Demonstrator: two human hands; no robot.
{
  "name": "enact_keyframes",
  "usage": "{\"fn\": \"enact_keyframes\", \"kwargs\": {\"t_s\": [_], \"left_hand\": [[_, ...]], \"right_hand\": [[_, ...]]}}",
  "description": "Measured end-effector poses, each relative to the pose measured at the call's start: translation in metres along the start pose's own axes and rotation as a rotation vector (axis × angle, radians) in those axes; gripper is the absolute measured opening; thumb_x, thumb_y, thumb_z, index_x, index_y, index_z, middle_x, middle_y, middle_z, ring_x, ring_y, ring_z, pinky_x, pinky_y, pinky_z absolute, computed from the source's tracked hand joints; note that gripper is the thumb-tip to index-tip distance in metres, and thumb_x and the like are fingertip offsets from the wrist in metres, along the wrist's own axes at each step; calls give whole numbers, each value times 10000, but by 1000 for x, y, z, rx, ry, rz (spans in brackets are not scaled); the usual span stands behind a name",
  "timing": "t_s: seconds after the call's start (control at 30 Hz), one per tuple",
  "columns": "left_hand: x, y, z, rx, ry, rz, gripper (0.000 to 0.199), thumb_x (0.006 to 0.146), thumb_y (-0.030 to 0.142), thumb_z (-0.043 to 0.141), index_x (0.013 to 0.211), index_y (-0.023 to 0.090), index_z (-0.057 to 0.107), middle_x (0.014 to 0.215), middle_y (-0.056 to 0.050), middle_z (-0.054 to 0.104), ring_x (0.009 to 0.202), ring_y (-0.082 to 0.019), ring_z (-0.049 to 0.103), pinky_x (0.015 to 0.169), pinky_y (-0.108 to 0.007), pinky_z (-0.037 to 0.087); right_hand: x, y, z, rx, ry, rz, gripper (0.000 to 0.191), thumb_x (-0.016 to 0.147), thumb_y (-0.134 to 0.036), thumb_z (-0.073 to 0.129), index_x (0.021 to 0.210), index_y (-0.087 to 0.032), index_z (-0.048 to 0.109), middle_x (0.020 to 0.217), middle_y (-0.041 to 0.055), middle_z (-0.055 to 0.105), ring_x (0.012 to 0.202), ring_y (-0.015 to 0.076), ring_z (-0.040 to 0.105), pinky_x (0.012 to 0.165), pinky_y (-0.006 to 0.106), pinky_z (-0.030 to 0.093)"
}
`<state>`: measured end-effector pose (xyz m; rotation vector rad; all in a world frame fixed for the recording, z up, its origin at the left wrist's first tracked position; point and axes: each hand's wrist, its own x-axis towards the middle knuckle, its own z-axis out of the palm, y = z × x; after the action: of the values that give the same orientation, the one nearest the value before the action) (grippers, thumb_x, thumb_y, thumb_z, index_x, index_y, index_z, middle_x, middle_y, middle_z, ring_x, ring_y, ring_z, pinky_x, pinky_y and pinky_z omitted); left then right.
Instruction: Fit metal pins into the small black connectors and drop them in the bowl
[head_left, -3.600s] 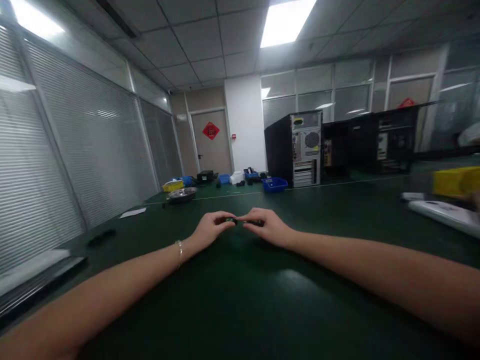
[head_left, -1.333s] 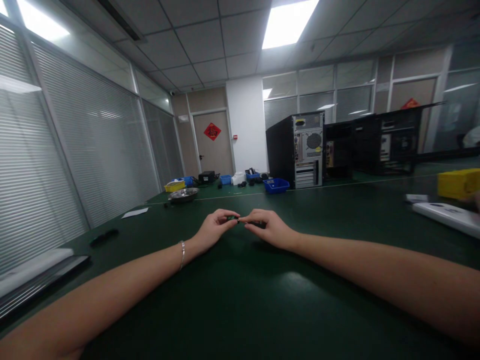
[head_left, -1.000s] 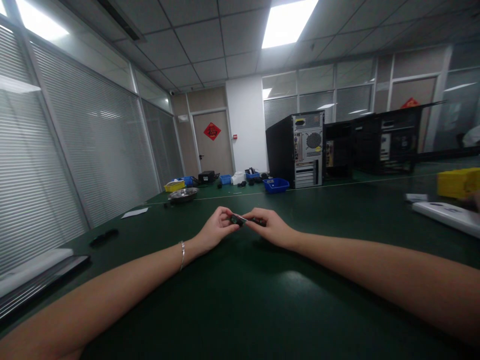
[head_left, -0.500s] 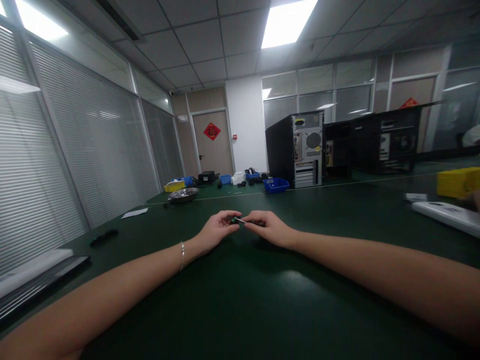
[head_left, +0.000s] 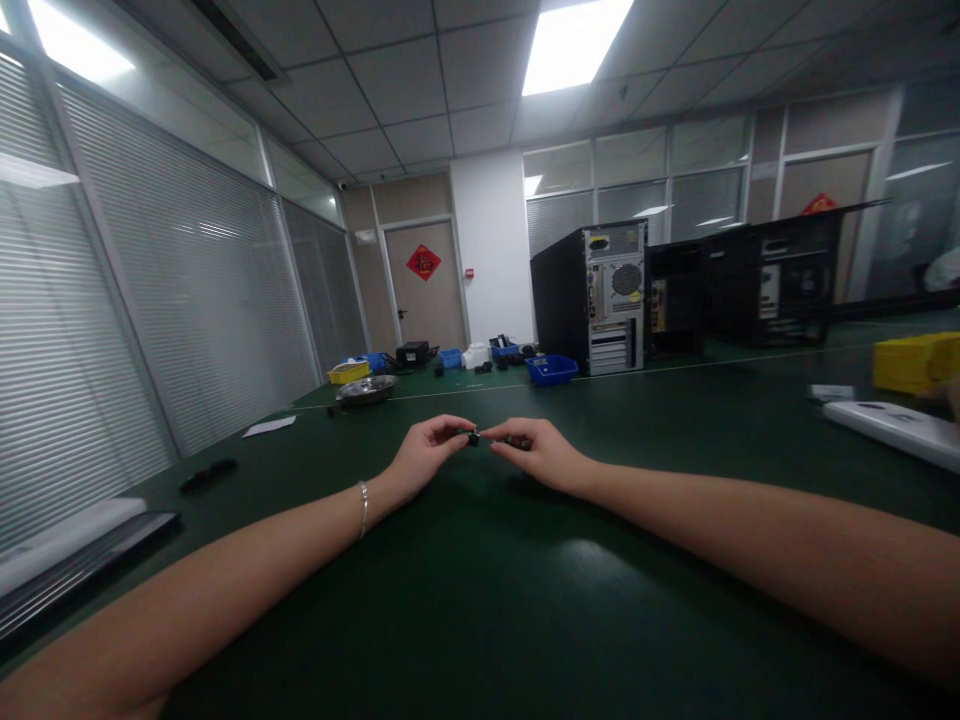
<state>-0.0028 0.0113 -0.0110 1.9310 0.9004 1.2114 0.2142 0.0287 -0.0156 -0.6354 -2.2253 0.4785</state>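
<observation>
Above the green table, my left hand (head_left: 424,454) pinches a small black part (head_left: 473,438) between thumb and fingertips. The part is too small for me to tell its kind. Just to its right is my right hand (head_left: 541,455), its index fingertip touching or almost touching the part. Its fingers are curled round a slim dark tool (head_left: 519,441), mostly hidden by the palm. The tool's thin metal shaft barely shows now, so I cannot tell exactly what tool it is.
Across the green table (head_left: 480,600) stand several black computer cases (head_left: 616,300). A blue bin (head_left: 552,370) and a metal bowl (head_left: 366,390) lie ahead. To the right are a white device (head_left: 896,428) and a yellow bin (head_left: 915,362), with part of another person's hand at the edge.
My left hand has shifted slightly and turned the small part, which now looks black rather than green. The thin metal shaft that pointed at it from my right hand no longer shows clearly.
</observation>
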Motion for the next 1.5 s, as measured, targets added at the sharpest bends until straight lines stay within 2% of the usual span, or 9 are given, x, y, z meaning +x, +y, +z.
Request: {"fn": "enact_keyframes", "kwargs": {"t_s": [0.23, 0.6, 0.97, 1.27, 1.5], "left_hand": [[0, 6, -1, 13, -20, -44, 260, 764, 254, 596, 993, 138, 636, 970, -82, 652, 915, -197, 602, 840, -347, 470], [3, -6, 4, -176, 39, -82, 297, 718, 274, 655, 978, 133, 644, 939, -80, 663, 833, -179, 611, 778, -331, 485], [-2, 10, 2, -80, -13, -107, 273, 742, 287, 621, 958, 122, 651, 901, -84, 660, 822, -183, 603, 765, -339, 478], [4, -6, -6, -173, 91, -127, 263, 728, 296, 643, 922, 119, 623, 829, -66, 647, 744, -148, 603, 698, -295, 484], [6, -5, -6, -121, 74, -99, 231, 728, 308, 638, 852, 119, 589, 773, -42, 625, 721, -148, 595, 704, -308, 479]], "right_hand": [[-2, -3, -2, -30, -6, -28, 274, 852, -257, 527, 1106, -217, 621, 971, 42, 632, 835, 164, 566, 711, 277, 437], [-1, -4, 0, -32, 29, -52, 285, 852, -243, 534, 1124, -210, 609, 935, 46, 634, 815, 162, 567, 711, 272, 434], [-1, -4, -1, -6, -4, -29, 271, 844, -240, 535, 1098, -215, 626, 997, 42, 638, 868, 175, 574, 739, 284, 440], [-1, -3, 0, 45, 49, 27, 268, 845, -265, 526, 1084, -202, 629, 1028, 44, 637, 911, 193, 571, 785, 318, 447], [0, 3, 3, 55, 61, 36, 256, 838, -277, 535, 1054, -186, 638, 992, 44, 647, 849, 185, 580, 744, 307, 456]]}}
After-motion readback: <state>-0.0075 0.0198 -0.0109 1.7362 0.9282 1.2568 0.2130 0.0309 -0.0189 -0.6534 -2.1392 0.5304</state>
